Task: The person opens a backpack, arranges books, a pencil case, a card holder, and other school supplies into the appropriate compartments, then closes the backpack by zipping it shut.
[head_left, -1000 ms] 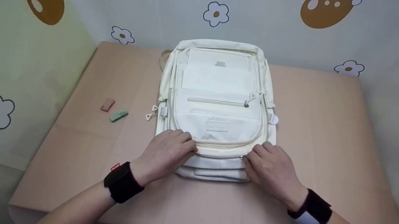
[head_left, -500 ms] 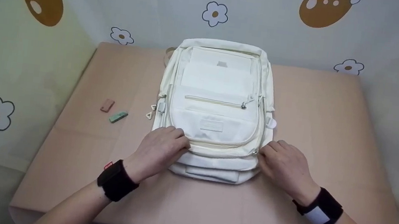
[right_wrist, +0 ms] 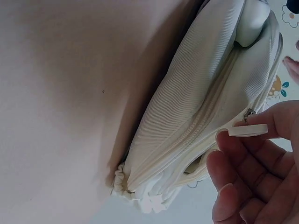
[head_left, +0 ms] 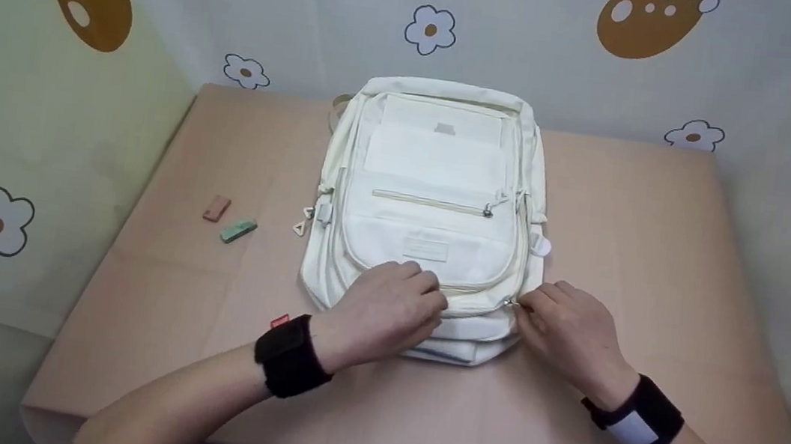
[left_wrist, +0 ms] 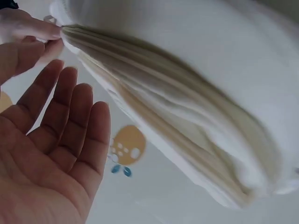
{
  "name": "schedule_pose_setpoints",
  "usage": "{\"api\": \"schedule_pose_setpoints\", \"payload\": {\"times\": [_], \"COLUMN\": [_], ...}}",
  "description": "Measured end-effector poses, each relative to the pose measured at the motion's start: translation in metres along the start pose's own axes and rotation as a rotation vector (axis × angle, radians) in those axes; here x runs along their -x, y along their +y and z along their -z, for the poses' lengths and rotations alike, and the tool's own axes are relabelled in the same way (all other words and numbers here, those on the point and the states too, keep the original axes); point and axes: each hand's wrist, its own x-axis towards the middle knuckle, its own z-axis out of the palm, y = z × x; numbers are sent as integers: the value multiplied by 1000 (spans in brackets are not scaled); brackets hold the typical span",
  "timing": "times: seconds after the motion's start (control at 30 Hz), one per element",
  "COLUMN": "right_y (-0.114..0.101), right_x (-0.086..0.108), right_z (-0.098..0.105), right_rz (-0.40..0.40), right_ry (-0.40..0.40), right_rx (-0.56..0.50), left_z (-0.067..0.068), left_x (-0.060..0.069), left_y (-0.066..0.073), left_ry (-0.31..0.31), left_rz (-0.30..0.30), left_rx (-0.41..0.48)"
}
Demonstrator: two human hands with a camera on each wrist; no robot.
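A cream-white backpack [head_left: 441, 160] lies front side up on the table, its top away from me. My right hand [head_left: 574, 334] is at its lower right edge. In the right wrist view that hand pinches a zipper pull [right_wrist: 248, 130] between thumb and forefinger. My left hand [head_left: 384, 311] is over the lower front of the bag. In the left wrist view its fingers [left_wrist: 77, 116] are loosely bent and hold nothing, beside an open pocket mouth [left_wrist: 187, 126] with cream lining.
Left of the bag lie a small pink block [head_left: 217, 208] and a small green block [head_left: 238, 231]. A peach cloth covers the table [head_left: 651, 231]. Patterned curtains [head_left: 338, 11] stand behind it and at both sides.
My left hand has let go of the bag's lower left edge and moved right across its front. The right hand moved right with the zipper pull, then stayed nearly still.
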Motion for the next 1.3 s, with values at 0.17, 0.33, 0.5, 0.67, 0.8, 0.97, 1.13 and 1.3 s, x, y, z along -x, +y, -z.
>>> {"api": "schedule_pose_setpoints", "payload": {"times": [0.17, 0.33, 0.5, 0.67, 0.8, 0.97, 1.13, 1.3], "right_y": [-1, -1, 0, 11, 29, 51, 63, 69], "right_x": [1, 2, 1, 0, -4, -17, -29, -36], "right_z": [1, 3, 4, 4, 1, -7, -11, -12], "right_rz": [-16, -22, -19, -25, -83, -155, -185, -197], "right_ry": [-8, -11, -32, -58, -81, -91, -85, -108], "right_rx": [2, 3, -6, 12, 28, 41, 59, 66], "left_z": [-14, -26, -30, -30, -30, -31, -32, -34], "left_x": [-24, -31, -30, -31, -31, -31, -30, -28], "left_y": [17, 24, 24, 25, 26, 25, 23, 22], "left_ry": [-76, -192, -260, -273, -276, -282, -280, -256], "left_rz": [-28, -18, -5, -5, -1, -2, -4, -6], "left_rx": [-99, -207, -220, -211, -207, -202, -182, -167]}}
